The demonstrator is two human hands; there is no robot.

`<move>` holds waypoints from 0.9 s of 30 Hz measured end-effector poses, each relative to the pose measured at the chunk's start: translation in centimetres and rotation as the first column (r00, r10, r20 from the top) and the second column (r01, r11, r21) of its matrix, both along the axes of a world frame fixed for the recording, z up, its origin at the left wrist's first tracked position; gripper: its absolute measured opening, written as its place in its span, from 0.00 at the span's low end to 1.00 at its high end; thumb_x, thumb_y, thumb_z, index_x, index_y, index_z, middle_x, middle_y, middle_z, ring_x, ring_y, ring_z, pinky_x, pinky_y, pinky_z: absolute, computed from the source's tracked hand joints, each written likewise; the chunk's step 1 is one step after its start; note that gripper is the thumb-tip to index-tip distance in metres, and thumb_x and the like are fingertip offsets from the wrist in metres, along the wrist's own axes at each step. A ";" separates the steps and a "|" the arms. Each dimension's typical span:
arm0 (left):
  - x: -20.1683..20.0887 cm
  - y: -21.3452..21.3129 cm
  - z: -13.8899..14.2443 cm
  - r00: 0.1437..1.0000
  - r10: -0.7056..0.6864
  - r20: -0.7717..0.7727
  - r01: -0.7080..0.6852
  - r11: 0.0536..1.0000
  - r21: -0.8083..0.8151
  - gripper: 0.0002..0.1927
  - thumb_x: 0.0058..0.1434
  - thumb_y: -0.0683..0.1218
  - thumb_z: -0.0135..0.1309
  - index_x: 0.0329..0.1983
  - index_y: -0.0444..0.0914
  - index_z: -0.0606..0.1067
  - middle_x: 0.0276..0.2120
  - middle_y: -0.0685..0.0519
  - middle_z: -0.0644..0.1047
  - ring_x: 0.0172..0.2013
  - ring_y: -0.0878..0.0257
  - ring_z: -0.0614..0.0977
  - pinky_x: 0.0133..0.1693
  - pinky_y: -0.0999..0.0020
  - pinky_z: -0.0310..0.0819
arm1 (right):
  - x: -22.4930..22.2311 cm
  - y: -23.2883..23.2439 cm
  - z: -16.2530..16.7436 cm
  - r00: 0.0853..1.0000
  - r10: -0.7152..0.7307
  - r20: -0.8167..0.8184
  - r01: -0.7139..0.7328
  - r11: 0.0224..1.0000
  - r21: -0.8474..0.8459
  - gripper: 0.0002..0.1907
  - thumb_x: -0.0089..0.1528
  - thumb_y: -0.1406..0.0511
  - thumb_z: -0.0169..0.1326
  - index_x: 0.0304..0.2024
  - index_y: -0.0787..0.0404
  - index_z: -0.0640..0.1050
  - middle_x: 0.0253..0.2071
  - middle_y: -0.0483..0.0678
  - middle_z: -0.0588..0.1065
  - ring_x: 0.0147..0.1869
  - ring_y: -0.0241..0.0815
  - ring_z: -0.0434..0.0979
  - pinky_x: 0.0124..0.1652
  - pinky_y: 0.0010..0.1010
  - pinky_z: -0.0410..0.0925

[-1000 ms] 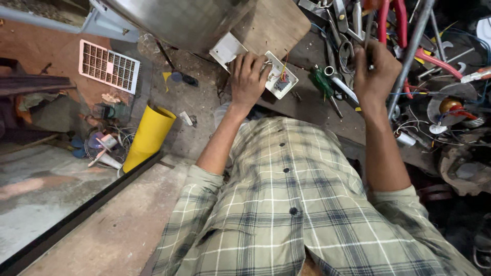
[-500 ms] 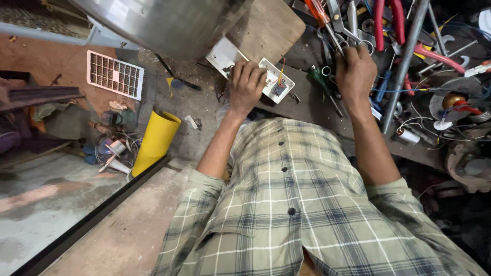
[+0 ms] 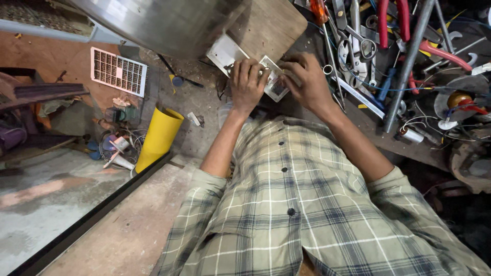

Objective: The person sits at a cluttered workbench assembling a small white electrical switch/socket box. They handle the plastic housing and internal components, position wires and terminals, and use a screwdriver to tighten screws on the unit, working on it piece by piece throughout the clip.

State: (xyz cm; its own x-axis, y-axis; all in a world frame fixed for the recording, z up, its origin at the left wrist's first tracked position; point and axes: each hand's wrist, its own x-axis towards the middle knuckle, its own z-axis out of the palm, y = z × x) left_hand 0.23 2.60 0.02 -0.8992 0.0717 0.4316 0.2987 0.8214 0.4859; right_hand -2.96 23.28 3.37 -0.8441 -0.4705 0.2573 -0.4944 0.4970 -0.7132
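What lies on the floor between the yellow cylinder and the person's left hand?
In the head view, only a small white scrap on gritty grey floor lies between the upright yellow plastic cylinder and the left hand.

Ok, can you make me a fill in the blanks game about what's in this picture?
1. Both hands, the left hand and the right hand, rest on a small white ____ plate.
2. The tube standing on the floor is coloured ____.
3. The person's shirt has a ____ pattern.
4. The pliers among the tools have ____ handles.

Missing words: switch; yellow; checked; red
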 end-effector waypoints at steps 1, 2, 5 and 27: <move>0.1 -0.2 0.2 1.000 0.000 0.001 0.000 1.000 0.029 0.11 0.61 0.47 0.65 0.41 0.38 0.77 0.44 0.51 0.73 0.45 0.50 0.73 0.49 0.54 0.70 | 0.0 -0.1 0.0 1.000 0.016 0.007 -0.016 1.000 -0.013 0.16 0.62 0.70 0.65 0.51 0.65 0.79 0.52 0.58 0.75 0.56 0.60 0.74 0.53 0.45 0.69; 0.2 -0.3 0.4 1.000 -0.024 0.003 0.023 0.999 0.029 0.10 0.61 0.46 0.64 0.43 0.39 0.78 0.44 0.51 0.73 0.46 0.50 0.73 0.49 0.55 0.70 | 0.0 -0.2 0.0 1.000 0.009 0.026 -0.009 1.000 -0.013 0.16 0.62 0.70 0.65 0.51 0.65 0.79 0.52 0.58 0.75 0.56 0.60 0.75 0.53 0.45 0.69; 0.3 -0.7 0.5 0.998 -0.062 0.010 0.062 0.997 0.044 0.08 0.61 0.44 0.63 0.44 0.41 0.80 0.43 0.52 0.74 0.46 0.51 0.74 0.48 0.57 0.71 | 0.0 -0.4 -0.2 0.994 0.001 0.108 0.001 1.000 -0.017 0.15 0.61 0.70 0.64 0.50 0.65 0.79 0.52 0.59 0.74 0.55 0.59 0.76 0.52 0.43 0.71; 0.5 -1.5 -0.3 0.997 -0.068 0.038 0.066 0.996 0.053 0.10 0.59 0.45 0.66 0.43 0.43 0.80 0.43 0.55 0.73 0.46 0.55 0.74 0.47 0.59 0.72 | 0.9 -0.9 -0.8 0.987 0.064 0.146 -0.058 0.997 -0.046 0.13 0.63 0.69 0.63 0.49 0.66 0.78 0.51 0.58 0.74 0.54 0.58 0.77 0.50 0.42 0.72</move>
